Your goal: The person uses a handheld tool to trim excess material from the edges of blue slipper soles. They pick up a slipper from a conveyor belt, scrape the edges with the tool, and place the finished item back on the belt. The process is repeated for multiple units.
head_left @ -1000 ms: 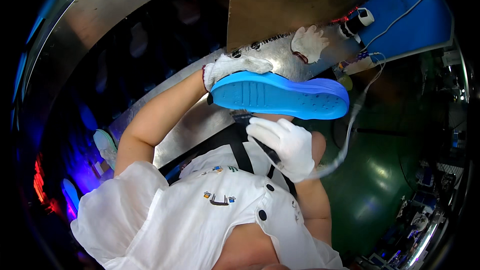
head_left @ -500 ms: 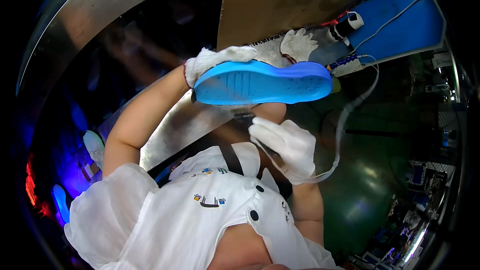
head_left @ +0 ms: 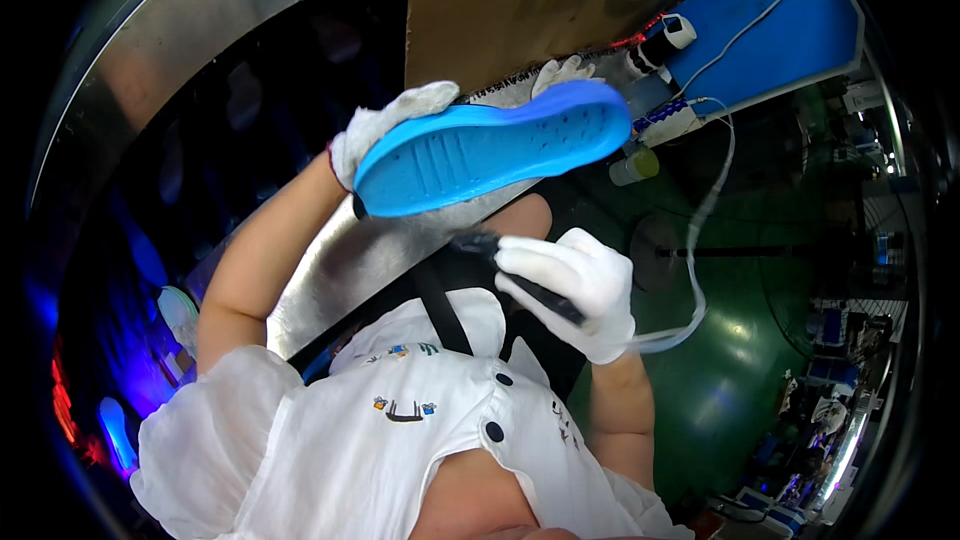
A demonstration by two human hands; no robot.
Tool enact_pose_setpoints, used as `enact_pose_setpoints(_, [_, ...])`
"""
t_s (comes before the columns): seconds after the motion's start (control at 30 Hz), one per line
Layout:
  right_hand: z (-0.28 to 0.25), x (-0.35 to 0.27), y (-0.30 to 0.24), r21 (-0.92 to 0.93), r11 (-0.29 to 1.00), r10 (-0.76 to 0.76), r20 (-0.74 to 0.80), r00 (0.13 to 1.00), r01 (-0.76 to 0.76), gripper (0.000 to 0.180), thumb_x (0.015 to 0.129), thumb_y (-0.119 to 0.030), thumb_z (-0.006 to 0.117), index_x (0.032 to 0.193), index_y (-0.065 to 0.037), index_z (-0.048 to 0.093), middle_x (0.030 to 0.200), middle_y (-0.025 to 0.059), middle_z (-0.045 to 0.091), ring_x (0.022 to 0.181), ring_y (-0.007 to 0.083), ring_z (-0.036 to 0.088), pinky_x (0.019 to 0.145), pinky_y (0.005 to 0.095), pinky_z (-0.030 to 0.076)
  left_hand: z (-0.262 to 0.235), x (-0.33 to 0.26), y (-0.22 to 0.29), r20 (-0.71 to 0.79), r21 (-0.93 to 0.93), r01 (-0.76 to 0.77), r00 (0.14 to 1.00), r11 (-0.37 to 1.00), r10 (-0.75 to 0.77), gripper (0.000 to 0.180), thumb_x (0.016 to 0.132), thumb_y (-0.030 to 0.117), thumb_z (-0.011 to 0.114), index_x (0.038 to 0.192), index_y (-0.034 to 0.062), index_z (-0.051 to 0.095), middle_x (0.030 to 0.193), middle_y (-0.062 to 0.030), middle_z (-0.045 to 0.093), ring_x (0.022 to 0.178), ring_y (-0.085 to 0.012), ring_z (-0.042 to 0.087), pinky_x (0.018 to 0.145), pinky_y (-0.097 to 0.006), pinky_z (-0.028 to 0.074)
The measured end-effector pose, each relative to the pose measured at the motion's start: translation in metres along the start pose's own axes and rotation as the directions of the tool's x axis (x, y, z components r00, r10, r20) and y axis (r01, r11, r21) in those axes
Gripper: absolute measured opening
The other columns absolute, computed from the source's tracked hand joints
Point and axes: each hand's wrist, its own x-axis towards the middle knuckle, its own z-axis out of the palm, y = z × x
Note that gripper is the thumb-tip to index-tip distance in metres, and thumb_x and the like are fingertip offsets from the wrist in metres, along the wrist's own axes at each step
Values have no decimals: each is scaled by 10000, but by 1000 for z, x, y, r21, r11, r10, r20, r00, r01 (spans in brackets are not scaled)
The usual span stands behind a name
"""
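Note:
A shoe sole (head_left: 490,145), lit bright blue, is held up in front of me, its inner face with grooves and small holes turned toward me. My left hand (head_left: 385,125), in a white knit glove, grips it along its far left edge; part of the fingers is hidden behind the sole. Below it, my white-gloved right hand (head_left: 575,290) is closed around a black-handled brush (head_left: 478,243). The dark bristles point left and stand a little apart from the sole's lower edge. From the right wrist a clear tube (head_left: 695,270) curves up to the right.
Beneath the sole lies a metal work surface (head_left: 335,280), with a cardboard sheet (head_left: 500,15) behind. A loose white glove (head_left: 565,73) shows past the sole's top edge. A white-and-black container (head_left: 665,40) stands beside a blue panel (head_left: 770,30). More soles (head_left: 118,432) glow at the left.
The sole and my left hand have shifted left, and the sole tilts more, its right end higher. The brush has turned, so its handle shows now.

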Motion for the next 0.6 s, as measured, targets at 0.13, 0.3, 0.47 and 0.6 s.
enact_pose_setpoints(0.13, [26,11,7,127,984,163,-364,917,-125,277,679,69,776,930,-27,710,900,123,699,730,228,631,649,316,493,4,8,-47,157,-404,7,986,915,62,734,977,649,382,1428,76,465,1306,-193,585,1122,-354,620,882,-516,557])
enact_pose_setpoints(0.3, [61,15,3,-139,979,-196,-451,870,148,286,729,-58,804,1000,-86,718,947,76,710,685,245,607,636,326,510,-16,4,-74,124,-444,-183,957,877,262,808,949,698,371,1411,40,457,1287,-187,589,1141,-327,601,985,-440,504])
enact_pose_setpoints(0.47, [35,-18,-9,609,782,244,-493,835,131,249,786,-32,766,1024,-1,699,901,133,720,741,188,610,659,292,488,-10,-62,7,439,-305,-215,833,928,337,839,925,661,336,1496,47,361,1366,-237,545,1158,-385,596,915,-472,527])
enact_pose_setpoints(0.6, [35,-14,-9,691,709,332,-505,797,142,216,804,13,731,1014,26,680,909,140,702,740,144,572,647,257,460,5,-94,146,370,-85,-668,668,740,646,708,910,501,431,1478,80,404,1347,-178,574,1182,-322,592,896,-443,500])
